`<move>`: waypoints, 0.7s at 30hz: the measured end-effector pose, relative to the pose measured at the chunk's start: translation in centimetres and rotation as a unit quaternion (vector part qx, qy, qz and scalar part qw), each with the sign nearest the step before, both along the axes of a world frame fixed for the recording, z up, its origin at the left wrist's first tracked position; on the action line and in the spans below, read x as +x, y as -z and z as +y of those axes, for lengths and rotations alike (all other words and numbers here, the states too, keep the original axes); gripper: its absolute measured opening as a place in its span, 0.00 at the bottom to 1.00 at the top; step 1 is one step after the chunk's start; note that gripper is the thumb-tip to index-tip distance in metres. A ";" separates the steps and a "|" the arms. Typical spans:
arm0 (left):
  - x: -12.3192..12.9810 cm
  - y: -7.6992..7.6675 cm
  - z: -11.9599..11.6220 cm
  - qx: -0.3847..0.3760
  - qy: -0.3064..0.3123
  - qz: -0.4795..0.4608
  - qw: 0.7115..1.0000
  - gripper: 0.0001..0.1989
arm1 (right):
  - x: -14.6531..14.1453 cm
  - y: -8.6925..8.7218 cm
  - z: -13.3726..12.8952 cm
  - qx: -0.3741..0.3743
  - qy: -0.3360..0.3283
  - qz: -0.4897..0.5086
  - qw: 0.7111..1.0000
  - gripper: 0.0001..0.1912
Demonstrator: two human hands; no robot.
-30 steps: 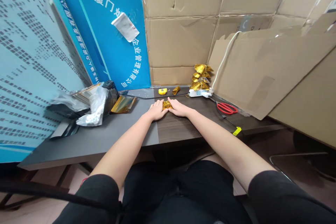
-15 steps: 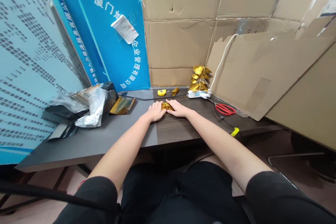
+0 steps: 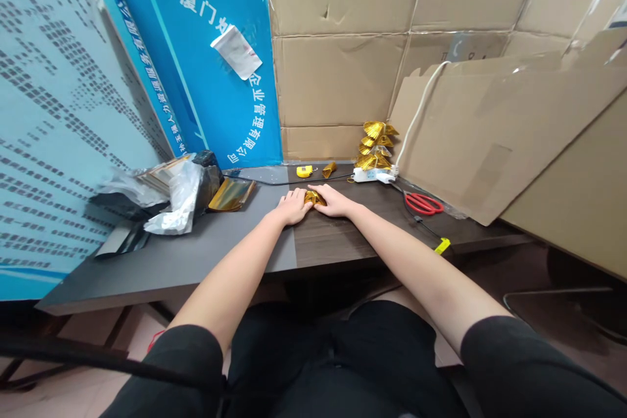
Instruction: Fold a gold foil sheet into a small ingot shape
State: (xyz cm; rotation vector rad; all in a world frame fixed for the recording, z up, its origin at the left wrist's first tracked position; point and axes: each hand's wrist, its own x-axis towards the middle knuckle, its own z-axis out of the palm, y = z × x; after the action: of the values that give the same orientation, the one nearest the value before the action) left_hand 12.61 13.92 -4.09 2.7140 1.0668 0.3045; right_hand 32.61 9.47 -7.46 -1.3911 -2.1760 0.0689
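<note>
A small folded piece of gold foil point(image 3: 314, 198) lies on the dark tabletop point(image 3: 220, 255), and its ends are partly hidden by my hands. My left hand point(image 3: 294, 206) pinches it from the left, while my right hand point(image 3: 334, 202) presses on it from the right. Both palms rest on the table. Farther back, a stack of folded gold foil fans point(image 3: 376, 147) rises beside a white power strip point(image 3: 369, 174).
At the back edge lie a yellow tape measure point(image 3: 304, 171) and a gold foil cone point(image 3: 329, 170). Red-handled scissors point(image 3: 424, 204) lie at right. Gold sheets point(image 3: 231, 194) and plastic bags point(image 3: 181, 192) are at left, against a blue board point(image 3: 220, 111). Cardboard sheets point(image 3: 337, 78) line the wall.
Both hands stay on the gold foil piece with only slight shifts. The whole view has moved a little as my head moves.
</note>
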 end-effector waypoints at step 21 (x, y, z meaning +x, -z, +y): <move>0.0 0.2 0.2 -0.003 0.010 0.006 1.000 0.28 | -0.2 -0.2 -0.1 -0.018 -0.028 0.026 0.999 0.35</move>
State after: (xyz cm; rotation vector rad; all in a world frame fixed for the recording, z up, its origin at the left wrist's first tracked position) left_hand 12.62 14.14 -4.30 2.7224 1.0410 0.2811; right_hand 32.46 9.33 -7.28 -1.3337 -2.1798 0.1642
